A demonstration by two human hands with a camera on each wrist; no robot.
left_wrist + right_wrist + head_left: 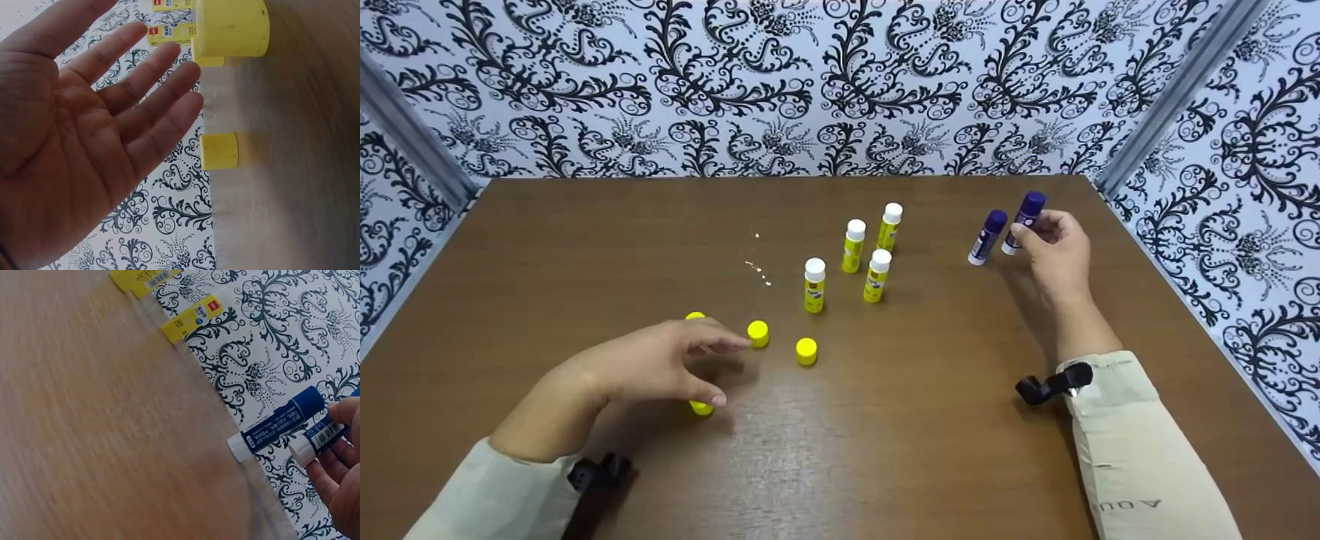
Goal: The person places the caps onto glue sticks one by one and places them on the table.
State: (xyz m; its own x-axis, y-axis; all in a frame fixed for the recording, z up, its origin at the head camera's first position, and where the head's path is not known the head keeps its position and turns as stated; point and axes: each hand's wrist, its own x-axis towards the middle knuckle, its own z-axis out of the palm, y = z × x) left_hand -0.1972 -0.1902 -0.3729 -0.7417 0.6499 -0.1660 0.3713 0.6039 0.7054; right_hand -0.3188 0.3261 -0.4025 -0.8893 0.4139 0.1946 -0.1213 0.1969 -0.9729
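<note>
At the right of the table my right hand (1061, 251) grips a purple glue stick (1033, 204) between thumb and fingers. A second purple glue stick (988, 237) stands upright just left of it. In the right wrist view the held glue stick (327, 435) shows its white base and a barcode. My left hand (660, 360) hovers over several yellow caps, fingers apart and holding nothing. One yellow cap (758, 334) lies by its fingertips, another cap (701, 408) sits partly hidden below the thumb, and a third cap (695, 316) peeks out behind the hand.
Several yellow glue sticks (814, 286) with white tops stand upright at mid-table. Another yellow cap (806, 351) sits in front of them. Small white crumbs (757, 268) lie to their left. Patterned walls (780, 90) border the brown table (930, 450) behind and at the sides.
</note>
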